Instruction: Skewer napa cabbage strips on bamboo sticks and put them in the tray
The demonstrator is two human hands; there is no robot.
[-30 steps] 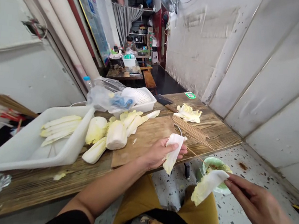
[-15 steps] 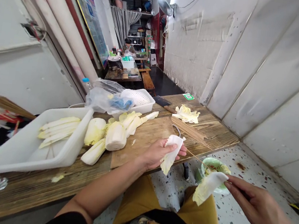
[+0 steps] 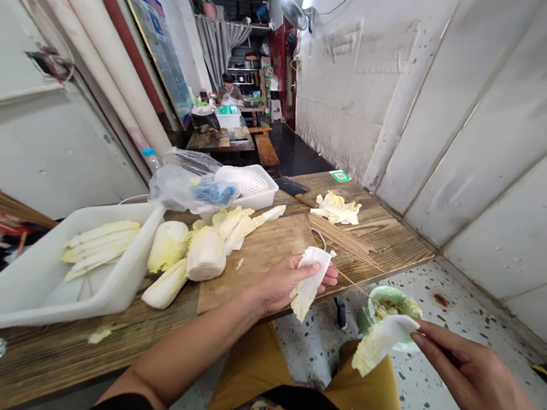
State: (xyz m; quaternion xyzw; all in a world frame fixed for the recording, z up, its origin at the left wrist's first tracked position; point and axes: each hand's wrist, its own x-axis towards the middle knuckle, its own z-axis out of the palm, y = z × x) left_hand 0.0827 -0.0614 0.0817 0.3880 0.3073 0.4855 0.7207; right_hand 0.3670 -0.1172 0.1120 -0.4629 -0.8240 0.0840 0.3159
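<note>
My left hand is closed around a piece of napa cabbage leaf, above the front edge of the table. A thin bamboo skewer sticks out from this hand toward the right. Off to the right, my right hand pinches a second cabbage leaf by its white end, with the yellow frilled end hanging down. The skewer's far end reaches the upper edge of this leaf; whether it pierces it I cannot tell. Loose skewers lie in a bunch on the table beyond my left hand.
Cut cabbage pieces lie beside a wooden board. A white tub at left holds cabbage strips. A cleaver and loose leaves lie farther back. A green bucket with scraps stands on the floor at right.
The view has turned slightly, so the table's things sit a little farther left. Both hands keep nearly the same pose and the same leaves.
</note>
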